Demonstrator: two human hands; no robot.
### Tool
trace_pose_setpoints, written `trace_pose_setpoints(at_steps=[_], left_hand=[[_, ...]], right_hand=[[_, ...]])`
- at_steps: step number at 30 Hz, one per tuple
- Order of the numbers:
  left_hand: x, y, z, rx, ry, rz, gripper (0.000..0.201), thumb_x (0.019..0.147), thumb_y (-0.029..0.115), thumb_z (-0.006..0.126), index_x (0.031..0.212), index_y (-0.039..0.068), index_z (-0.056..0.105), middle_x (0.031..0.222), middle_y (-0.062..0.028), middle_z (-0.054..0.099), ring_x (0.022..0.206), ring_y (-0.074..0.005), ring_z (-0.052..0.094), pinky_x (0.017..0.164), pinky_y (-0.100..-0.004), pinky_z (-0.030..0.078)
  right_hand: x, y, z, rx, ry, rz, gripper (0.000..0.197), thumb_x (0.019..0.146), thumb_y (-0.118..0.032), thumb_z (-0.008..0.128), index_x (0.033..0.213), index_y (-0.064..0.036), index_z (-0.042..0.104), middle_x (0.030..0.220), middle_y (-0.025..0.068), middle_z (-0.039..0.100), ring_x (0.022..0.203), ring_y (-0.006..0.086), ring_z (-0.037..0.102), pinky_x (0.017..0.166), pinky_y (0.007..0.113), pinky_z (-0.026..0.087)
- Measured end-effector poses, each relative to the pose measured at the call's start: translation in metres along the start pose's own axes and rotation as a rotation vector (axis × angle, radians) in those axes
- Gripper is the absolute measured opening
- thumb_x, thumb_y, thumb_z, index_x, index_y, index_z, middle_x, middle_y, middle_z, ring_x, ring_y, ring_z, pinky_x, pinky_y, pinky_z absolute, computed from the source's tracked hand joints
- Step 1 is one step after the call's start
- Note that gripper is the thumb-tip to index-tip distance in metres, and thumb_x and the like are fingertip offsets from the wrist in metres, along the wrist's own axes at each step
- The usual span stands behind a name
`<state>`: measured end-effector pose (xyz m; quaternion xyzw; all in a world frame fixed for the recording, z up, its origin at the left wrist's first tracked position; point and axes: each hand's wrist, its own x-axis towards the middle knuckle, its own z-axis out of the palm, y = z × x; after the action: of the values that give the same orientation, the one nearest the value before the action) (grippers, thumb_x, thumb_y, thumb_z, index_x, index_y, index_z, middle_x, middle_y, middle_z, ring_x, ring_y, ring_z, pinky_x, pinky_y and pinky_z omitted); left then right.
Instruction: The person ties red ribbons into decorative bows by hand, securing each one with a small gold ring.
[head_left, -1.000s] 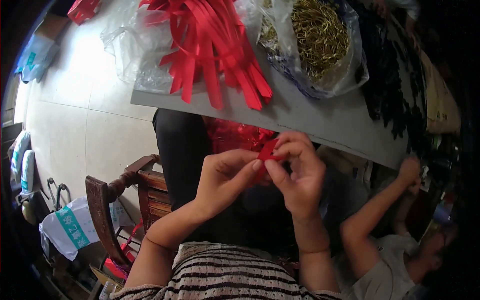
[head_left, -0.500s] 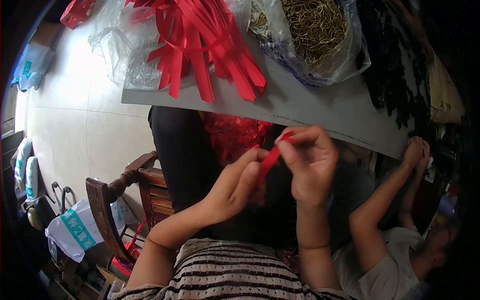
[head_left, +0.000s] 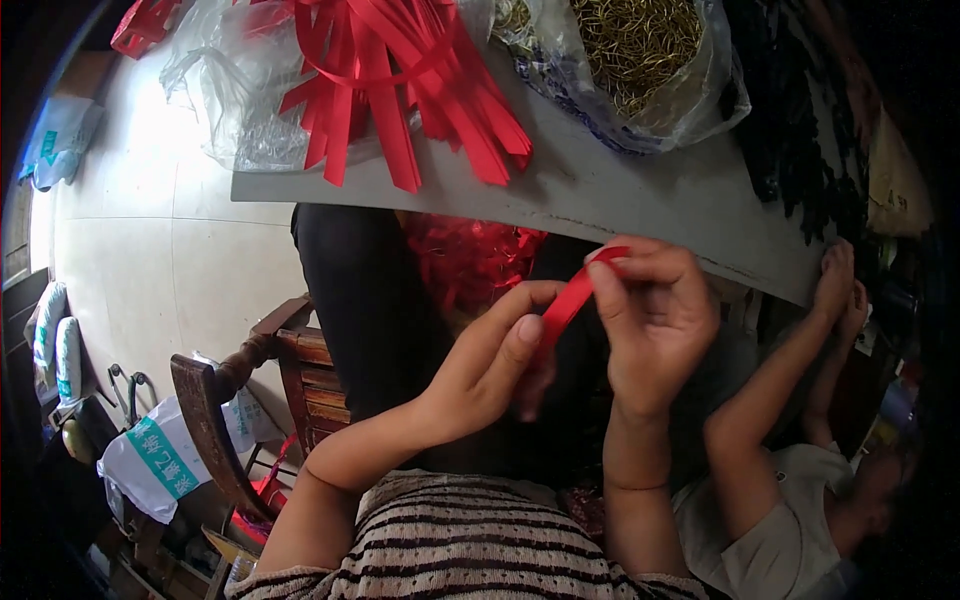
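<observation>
A red ribbon [head_left: 570, 307] stretches at a slant between my two hands, just off the near edge of the grey table. My left hand [head_left: 492, 360] pinches its lower end between thumb and fingers. Its upper end bends over between the thumb and forefinger of my right hand [head_left: 655, 315], higher and to the right. Beneath my hands, between my knees, lies a heap of red ribbon pieces [head_left: 470, 262]. On the table lies a bundle of long red ribbon strips [head_left: 400, 95], their cut ends toward me.
A plastic bag of thin gold-coloured pieces [head_left: 640, 60] stands on the grey table [head_left: 600, 200], with black strands [head_left: 795, 130] to its right. Clear plastic [head_left: 250, 110] lies at left. A wooden chair [head_left: 225, 385] is by my left side. Another person's arm [head_left: 765, 430] reaches in at right.
Both hands have shifted right, the right hand farther, and the ribbon between them has moved with them. At the right, the other person's hands have moved slightly up and apart.
</observation>
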<state>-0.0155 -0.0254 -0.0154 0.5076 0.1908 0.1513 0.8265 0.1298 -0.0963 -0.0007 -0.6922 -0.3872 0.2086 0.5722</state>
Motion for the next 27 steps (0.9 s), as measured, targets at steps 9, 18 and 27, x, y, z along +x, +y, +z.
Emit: trace_pose_setpoints(at_steps=[9, 18, 27], left_hand=[[-0.011, 0.0, 0.001, -0.262, 0.018, -0.166, 0.037, 0.096, 0.007, 0.04, 0.132, -0.001, 0.041, 0.083, -0.006, 0.059, 0.056, -0.0054, 0.049, 0.051, -0.0167, 0.04], [-0.008, -0.002, 0.001, -0.078, 0.167, 0.034, 0.046, 0.09, -0.003, 0.048, 0.135, 0.002, 0.04, 0.101, -0.0111, 0.063, 0.068, -0.0098, 0.06, 0.055, -0.0201, 0.049], [-0.005, -0.001, -0.013, 0.19, 0.307, 0.089, 0.031, 0.087, 0.0, 0.053, 0.117, 0.002, 0.045, 0.072, -0.0034, 0.057, 0.062, -0.007, 0.054, 0.057, -0.019, 0.042]], right_hand=[[0.019, 0.002, -0.013, 0.224, 0.233, 0.076, 0.017, 0.078, 0.0, 0.069, 0.085, -0.0002, 0.053, 0.092, 0.0115, 0.059, 0.081, 0.0145, 0.058, 0.075, 0.026, 0.048], [-0.017, -0.015, 0.003, -0.503, -0.172, -0.23, 0.034, 0.076, -0.005, 0.07, 0.108, 0.0017, 0.061, 0.117, 0.0203, 0.057, 0.087, 0.0257, 0.065, 0.071, 0.033, 0.053], [-0.007, -0.019, -0.016, -0.435, -0.378, -0.371, 0.019, 0.068, -0.005, 0.072, 0.086, -0.0065, 0.068, 0.101, 0.0059, 0.063, 0.1, 0.0253, 0.058, 0.085, 0.039, 0.046]])
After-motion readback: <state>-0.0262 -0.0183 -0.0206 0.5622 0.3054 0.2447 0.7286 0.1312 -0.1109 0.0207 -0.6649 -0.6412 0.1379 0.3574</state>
